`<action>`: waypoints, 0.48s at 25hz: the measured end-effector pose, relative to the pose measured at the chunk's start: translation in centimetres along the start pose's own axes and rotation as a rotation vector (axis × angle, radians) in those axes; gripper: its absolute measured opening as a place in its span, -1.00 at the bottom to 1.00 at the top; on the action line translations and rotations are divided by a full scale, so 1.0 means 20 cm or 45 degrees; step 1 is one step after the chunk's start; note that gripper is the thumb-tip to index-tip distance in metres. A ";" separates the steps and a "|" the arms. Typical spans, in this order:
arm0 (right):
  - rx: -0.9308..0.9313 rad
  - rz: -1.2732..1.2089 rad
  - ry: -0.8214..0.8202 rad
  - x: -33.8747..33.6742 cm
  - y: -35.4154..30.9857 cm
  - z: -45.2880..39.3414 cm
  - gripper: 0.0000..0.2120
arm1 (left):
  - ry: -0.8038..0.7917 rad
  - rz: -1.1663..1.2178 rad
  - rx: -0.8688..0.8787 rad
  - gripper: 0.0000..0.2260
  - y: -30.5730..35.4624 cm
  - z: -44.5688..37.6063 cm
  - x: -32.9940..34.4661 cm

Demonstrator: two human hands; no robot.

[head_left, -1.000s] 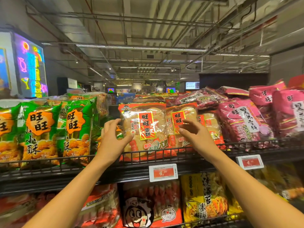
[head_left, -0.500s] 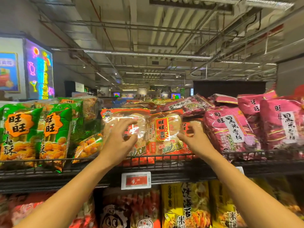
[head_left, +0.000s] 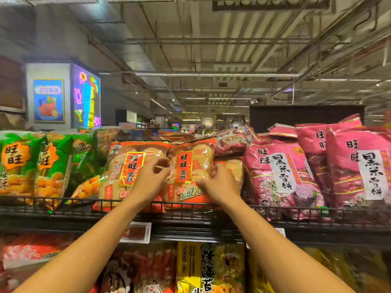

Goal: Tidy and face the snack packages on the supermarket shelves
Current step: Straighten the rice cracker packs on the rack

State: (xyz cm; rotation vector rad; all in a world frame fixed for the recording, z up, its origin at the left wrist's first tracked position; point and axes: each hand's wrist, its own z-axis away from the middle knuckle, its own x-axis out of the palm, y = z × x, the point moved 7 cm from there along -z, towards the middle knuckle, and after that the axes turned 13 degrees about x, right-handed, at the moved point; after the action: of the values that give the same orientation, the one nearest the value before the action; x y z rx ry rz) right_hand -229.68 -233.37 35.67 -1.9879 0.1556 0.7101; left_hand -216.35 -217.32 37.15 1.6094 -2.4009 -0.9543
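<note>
Two clear rice-cracker bags with red labels stand upright side by side at the middle of the top shelf, leaning against its black wire rail: the left bag and the right bag, their edges touching. The left hand is raised to the seam between them, its fingers curled and pinching the right edge of the left bag near its upper half. The right hand grips the right edge of the right bag, thumb across the front near the green band, fingers hooked round behind the side. A third cracker bag shows partly behind that hand. To the left stand green bags with orange badges, upright at the rail; one orange-printed pack beside them lies tilted toward the cracker bags. To the right stand pink bags with white labels, upright and close-packed, with further pink packs heaped behind. A price tag hangs on the shelf edge below the left hand. On the lower shelf sit red packs and a yellow bag. A neon sign and a blue poster hang on a pillar at the far left.
</note>
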 end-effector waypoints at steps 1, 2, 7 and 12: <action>-0.008 -0.063 0.014 -0.02 0.01 -0.01 -0.56 | 0.044 0.014 -0.003 -0.78 0.00 0.01 0.00; -0.012 -0.134 0.038 -0.05 0.02 -0.02 -0.58 | 0.079 0.024 -0.007 -0.75 0.00 0.01 0.00; -0.073 -0.578 0.169 -0.28 0.08 -0.12 -0.42 | 0.143 0.021 -0.049 -0.82 -0.02 0.00 0.03; -0.245 -0.899 0.033 -0.37 0.10 -0.11 -0.44 | -0.130 -0.061 -0.093 -0.23 0.00 -0.03 0.14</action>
State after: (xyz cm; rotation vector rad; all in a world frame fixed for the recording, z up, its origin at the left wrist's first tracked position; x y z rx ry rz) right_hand -235.71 -237.67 38.93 -2.0393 -0.5951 0.2422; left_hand -217.34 -220.05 37.00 1.6380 -2.3708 -1.1461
